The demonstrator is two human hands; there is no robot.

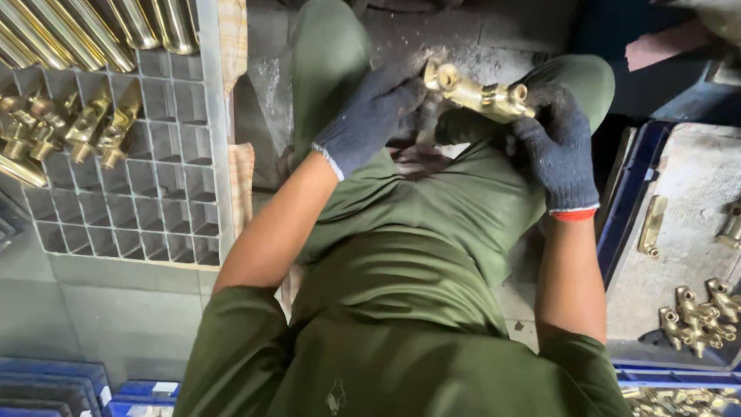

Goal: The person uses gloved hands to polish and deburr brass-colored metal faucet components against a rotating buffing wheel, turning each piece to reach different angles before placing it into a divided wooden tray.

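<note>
At the upper centre of the frame, your left hand (370, 116), in a dark knit glove, is clenched around one end of a brass fitting (477, 93), and your right hand (559, 147), gloved the same way, grips its other end. The fitting lies tilted between both hands, above your green-clad knees. At the upper left, a grey grid tray (166, 201) holds more brass parts (65, 127) in its cells. At the lower right, a cluster of brass fittings (698, 316) rests on a grey board (695, 193).
</note>
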